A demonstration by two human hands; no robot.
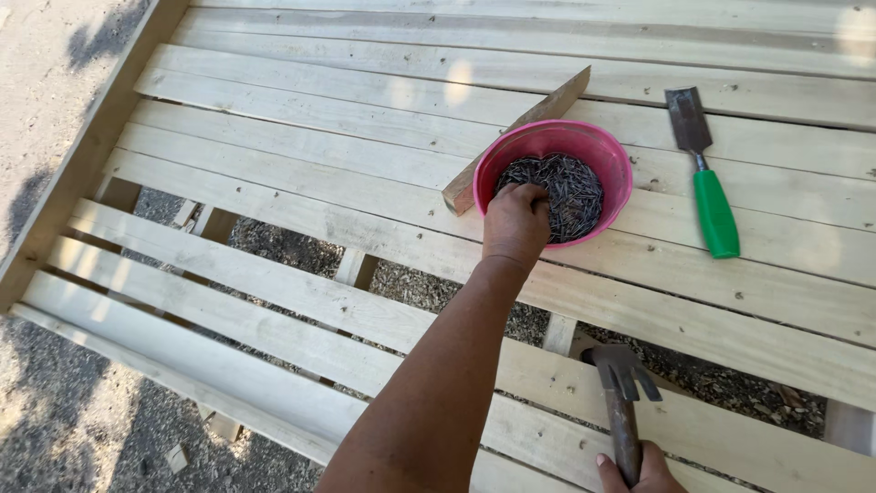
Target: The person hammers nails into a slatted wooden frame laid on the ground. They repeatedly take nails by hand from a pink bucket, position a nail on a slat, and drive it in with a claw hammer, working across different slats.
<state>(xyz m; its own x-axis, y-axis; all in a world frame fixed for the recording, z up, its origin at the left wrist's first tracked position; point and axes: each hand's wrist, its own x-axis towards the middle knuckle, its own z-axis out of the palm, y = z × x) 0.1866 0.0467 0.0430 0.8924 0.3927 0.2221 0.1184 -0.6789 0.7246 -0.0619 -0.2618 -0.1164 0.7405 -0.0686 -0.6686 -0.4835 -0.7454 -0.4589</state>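
I am reaching my left hand (516,224) into the pink bowl (610,151), fingers curling down into the heap of dark nails (566,187); whether the grip is closing on any I cannot tell. My right hand (639,473) is clenching the handle of a claw hammer (622,388), its head lying over the pale wooden slats (274,219). A green-handled chisel (704,173) is lying right of the bowl, a wood offcut (525,123) touching its left rim.
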